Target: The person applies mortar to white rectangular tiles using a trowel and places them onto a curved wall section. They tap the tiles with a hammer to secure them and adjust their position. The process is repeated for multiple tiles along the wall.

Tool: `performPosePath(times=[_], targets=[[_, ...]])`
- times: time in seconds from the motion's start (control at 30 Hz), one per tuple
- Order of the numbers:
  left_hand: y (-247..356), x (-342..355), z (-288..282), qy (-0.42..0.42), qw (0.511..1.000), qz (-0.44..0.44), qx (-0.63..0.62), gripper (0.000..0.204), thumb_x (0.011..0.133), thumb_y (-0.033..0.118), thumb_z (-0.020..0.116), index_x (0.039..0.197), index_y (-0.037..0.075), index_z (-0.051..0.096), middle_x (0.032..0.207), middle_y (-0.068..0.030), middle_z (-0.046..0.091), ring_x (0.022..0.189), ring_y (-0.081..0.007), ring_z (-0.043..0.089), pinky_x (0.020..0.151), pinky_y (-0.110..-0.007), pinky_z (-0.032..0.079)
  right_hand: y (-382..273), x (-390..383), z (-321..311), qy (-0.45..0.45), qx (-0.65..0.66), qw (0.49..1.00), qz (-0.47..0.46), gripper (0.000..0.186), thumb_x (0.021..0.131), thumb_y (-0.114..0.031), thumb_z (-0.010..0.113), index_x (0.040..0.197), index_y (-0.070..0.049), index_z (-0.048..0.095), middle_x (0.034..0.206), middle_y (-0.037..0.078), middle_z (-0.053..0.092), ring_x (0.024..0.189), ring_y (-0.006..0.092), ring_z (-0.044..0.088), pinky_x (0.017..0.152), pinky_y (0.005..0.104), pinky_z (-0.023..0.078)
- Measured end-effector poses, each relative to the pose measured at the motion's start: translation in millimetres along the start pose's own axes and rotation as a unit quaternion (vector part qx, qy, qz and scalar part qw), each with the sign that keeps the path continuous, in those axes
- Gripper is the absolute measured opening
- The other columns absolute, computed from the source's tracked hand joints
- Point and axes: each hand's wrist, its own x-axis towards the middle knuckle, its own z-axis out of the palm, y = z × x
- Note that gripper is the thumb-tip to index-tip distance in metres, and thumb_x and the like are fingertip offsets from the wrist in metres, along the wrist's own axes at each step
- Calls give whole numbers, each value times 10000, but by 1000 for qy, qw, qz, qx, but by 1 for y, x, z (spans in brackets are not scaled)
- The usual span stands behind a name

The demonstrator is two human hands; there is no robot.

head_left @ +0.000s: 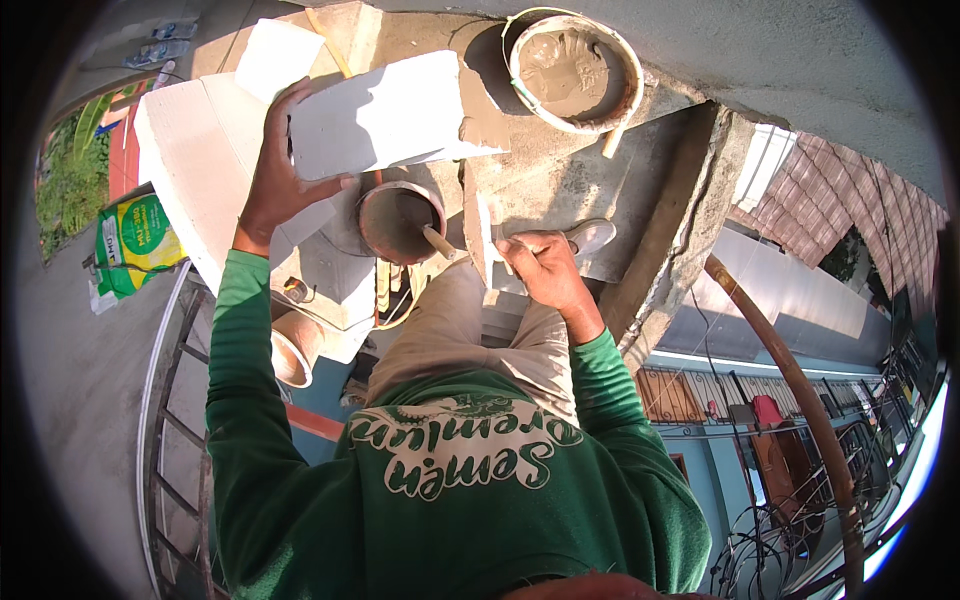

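My left hand [275, 170] grips a white lightweight concrete block [375, 115] by its left end, with the thumb below and fingers over the top. Grey wet mortar [484, 112] coats the block's right end. My right hand [548, 272] is closed in front of my thighs. It is around a trowel, whose mortar-smeared blade [476, 215] stands nearly upright, close below the block's coated end. Most of the handle is hidden in my fist. Between the hands, a bucket [372, 225] holds a tool with a pale handle [440, 243].
A mortar bucket [637, 90] stands at the far side. More white blocks [200, 150] are stacked at left, with a tape measure [297, 290] and a tipped bucket [292, 350] nearby. Metal railing [160, 420] runs at left. A concrete ledge [670, 240] drops off at right.
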Motion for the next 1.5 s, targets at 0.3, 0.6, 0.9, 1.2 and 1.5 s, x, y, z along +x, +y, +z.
performPosePath(times=[0.3, 0.6, 0.9, 1.2, 1.5], targets=[[-52, -40, 70, 50, 931, -144, -332, 1090, 762, 208, 1036, 1651, 76, 418, 1465, -130, 670, 1307, -257, 666, 1093, -427, 580, -24, 24, -91, 267, -429, 862, 47, 417, 1111, -410, 631, 1131, 4, 671, 965, 247, 724, 895, 458, 708, 816, 526, 545], [-47, -55, 86, 62, 963, -84, -249, 976, 734, 143, 1023, 1560, 18, 519, 1504, -149, 618, 1365, -272, 620, 1166, -423, 505, 65, 124, -160, 171, -258, 919, 243, 456, 1132, -455, 619, 1002, -22, 673, 772, 26, 632, 621, 123, 604, 559, 339, 513], [-3, -78, 94, 93, 943, -136, -290, 1180, 721, 257, 1045, 1695, 71, 406, 1717, -171, 462, 1552, -326, 512, 1289, -462, 411, 114, 252, -188, 74, -161, 956, 234, 342, 1091, -373, 629, 975, -57, 693, 775, 49, 670, 622, 187, 612, 569, 373, 519], [14, -71, 112, 110, 946, -153, -263, 1068, 827, 249, 917, 1715, 28, 368, 1659, -212, 536, 1525, -344, 543, 1254, -461, 428, 141, 325, -188, 8, -157, 940, 304, 259, 1008, -292, 624, 993, -47, 706, 790, 6, 623, 667, 132, 572, 587, 326, 433], [44, -53, 124, 104, 954, -154, -236, 1092, 773, 262, 947, 1692, 41, 401, 1637, -210, 560, 1491, -368, 575, 1239, -466, 449, 127, 289, -205, -3, -122, 953, 276, 400, 1023, -368, 639, 920, 13, 701, 754, 28, 598, 640, 133, 529, 582, 315, 414]])
